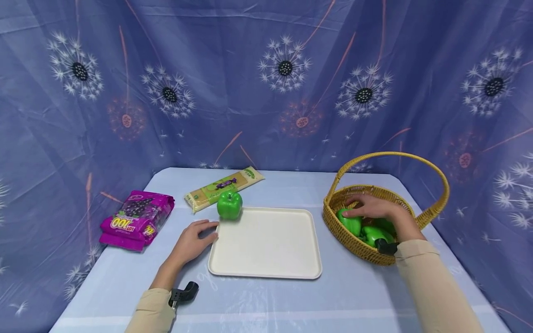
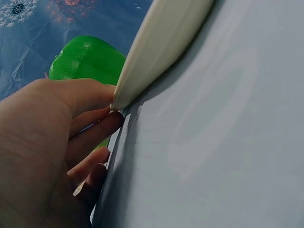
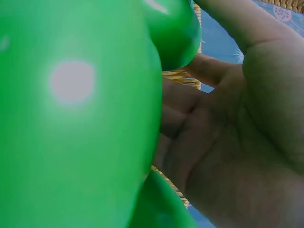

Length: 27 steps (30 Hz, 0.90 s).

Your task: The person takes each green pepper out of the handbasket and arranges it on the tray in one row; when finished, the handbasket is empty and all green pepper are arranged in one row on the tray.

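In the head view, my right hand [image 1: 372, 206] reaches into a wicker basket [image 1: 360, 247] and grips a green bell pepper [image 1: 351, 225]. Another green pepper [image 1: 376, 235] lies nearer the wrist in the basket. A large green surface in the right wrist view hides part of that hand's fingers. My left hand [image 1: 192, 240] rests at the left edge of a white rectangular tray [image 1: 266, 243], its thumb and fingertips touching the rim [image 2: 124, 90]. Just beyond those fingers, a green bell pepper [image 1: 229, 206] stands at the tray's far left corner.
A purple snack bag [image 1: 135, 219] lies at the table's left side. Behind the tray is a long beige package [image 1: 204, 193] with a green label. The basket's tall handle [image 1: 391, 153] arches above the right forearm. A blue dandelion-print curtain [image 1: 233, 83] surrounds the table.
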{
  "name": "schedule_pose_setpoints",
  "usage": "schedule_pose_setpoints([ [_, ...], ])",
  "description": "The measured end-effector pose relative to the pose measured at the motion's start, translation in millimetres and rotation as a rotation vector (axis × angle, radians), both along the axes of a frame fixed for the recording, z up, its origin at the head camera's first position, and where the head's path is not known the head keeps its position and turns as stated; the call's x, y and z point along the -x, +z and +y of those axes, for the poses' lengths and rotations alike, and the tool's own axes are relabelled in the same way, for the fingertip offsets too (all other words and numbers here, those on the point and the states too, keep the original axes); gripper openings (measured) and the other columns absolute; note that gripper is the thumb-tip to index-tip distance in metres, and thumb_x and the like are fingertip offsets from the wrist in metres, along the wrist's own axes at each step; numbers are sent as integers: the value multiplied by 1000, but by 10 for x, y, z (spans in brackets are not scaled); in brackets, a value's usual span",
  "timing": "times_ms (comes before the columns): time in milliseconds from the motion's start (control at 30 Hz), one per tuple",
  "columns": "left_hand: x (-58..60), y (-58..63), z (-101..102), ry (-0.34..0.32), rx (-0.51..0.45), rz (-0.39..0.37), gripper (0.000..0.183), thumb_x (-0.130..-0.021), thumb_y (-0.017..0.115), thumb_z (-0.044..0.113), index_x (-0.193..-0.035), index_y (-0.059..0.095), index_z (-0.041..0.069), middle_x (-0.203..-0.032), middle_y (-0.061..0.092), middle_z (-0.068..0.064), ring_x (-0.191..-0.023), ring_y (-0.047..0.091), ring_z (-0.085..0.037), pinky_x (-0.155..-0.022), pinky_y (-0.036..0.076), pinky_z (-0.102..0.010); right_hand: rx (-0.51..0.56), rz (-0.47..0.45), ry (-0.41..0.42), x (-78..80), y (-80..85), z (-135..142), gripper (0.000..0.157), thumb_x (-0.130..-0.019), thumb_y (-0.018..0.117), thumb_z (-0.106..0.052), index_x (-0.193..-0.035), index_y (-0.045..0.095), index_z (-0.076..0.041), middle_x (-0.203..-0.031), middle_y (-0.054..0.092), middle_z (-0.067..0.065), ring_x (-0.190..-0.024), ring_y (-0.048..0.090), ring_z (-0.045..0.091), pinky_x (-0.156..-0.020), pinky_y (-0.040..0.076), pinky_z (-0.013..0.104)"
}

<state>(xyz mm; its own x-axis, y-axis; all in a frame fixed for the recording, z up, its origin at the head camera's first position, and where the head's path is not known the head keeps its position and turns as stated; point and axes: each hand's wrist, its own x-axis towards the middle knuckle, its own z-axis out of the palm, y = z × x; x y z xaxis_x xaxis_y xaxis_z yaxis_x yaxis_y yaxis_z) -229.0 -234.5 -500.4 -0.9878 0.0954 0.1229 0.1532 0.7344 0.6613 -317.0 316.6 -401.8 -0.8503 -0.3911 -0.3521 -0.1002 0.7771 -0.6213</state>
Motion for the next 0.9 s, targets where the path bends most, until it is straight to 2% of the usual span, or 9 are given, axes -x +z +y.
schedule_pose_setpoints([
  [267, -6, 5, -6, -2, -14, 8, 41, -89, 68, 35, -126, 66, 17, -136, 50, -19, -128, 41, -40, -104, 29, -63, 30, 45, 22, -26, 50, -21, 67, -86, 72, -39, -134, 49, 1, -135, 43, 25, -87, 57, 26, -70, 54, 48],
  [400, -13, 3, -11, -7, -9, 11, 41, -89, 68, 34, -126, 65, 17, -136, 50, -19, -128, 41, -39, -104, 28, -62, 24, 124, 35, -14, 42, -6, 70, -83, 74, -39, -134, 50, 2, -133, 49, 23, -104, 56, 33, -82, 51, 49],
  [533, -20, 4, -14, -11, -3, 8, 41, -89, 67, 33, -127, 65, 16, -136, 50, -20, -128, 41, -41, -104, 28, -63, 18, 210, 23, 1, 19, 2, 74, -81, 77, -42, -135, 50, 2, -132, 50, 25, -121, 47, 43, -94, 45, 54],
  [700, -23, 8, -13, -14, -3, 8, 41, -90, 67, 33, -127, 65, 16, -136, 50, -20, -128, 41, -41, -104, 28, -63, 11, 248, 2, 11, 3, 0, 78, -78, 79, -42, -135, 50, 1, -134, 47, 26, -122, 43, 46, -94, 42, 59],
  [900, -17, -1, -12, -16, -3, 5, 41, -90, 67, 33, -127, 65, 16, -136, 50, -20, -128, 41, -40, -104, 28, -63, -3, 224, 9, -3, -8, 0, 79, -76, 80, -43, -137, 49, -4, -134, 47, 23, -121, 44, 44, -93, 44, 57],
])
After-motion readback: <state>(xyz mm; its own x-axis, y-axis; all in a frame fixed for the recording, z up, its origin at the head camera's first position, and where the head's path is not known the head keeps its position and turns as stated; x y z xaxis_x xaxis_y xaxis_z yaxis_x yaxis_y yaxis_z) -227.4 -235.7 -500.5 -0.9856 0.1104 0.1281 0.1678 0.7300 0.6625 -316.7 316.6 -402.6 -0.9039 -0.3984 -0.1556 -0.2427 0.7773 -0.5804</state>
